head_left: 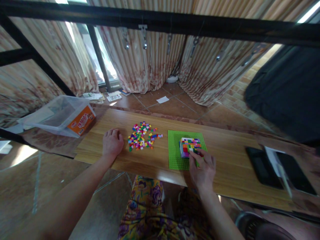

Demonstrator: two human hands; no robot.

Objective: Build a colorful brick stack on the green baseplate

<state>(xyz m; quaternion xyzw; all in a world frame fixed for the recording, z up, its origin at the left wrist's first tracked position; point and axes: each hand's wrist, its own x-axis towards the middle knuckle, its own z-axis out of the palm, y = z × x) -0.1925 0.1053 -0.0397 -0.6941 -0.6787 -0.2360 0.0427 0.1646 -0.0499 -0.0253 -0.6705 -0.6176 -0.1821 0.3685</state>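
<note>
A block of small multicoloured building bricks (188,144) stands on a green studded baseplate (175,160), with white and purple on its left side. My right hand (203,168) is at its near right corner, fingers bent and fingertips pressed on the top and near edge. Whether a loose brick is between those fingertips, I cannot tell. To the left, my left hand (113,142) rests palm down on the wooden table with its fingers curled in; nothing shows in it. Just right of that hand lies a scattered pile of loose small bricks (140,137) in many colours.
A clear plastic bin (57,115) with an orange label stands at the table's left end. Two dark flat devices, a tablet-like one (263,166) and another (296,171), lie at the right. A black metal bar (160,18) crosses above the far side, before striped curtains (150,63).
</note>
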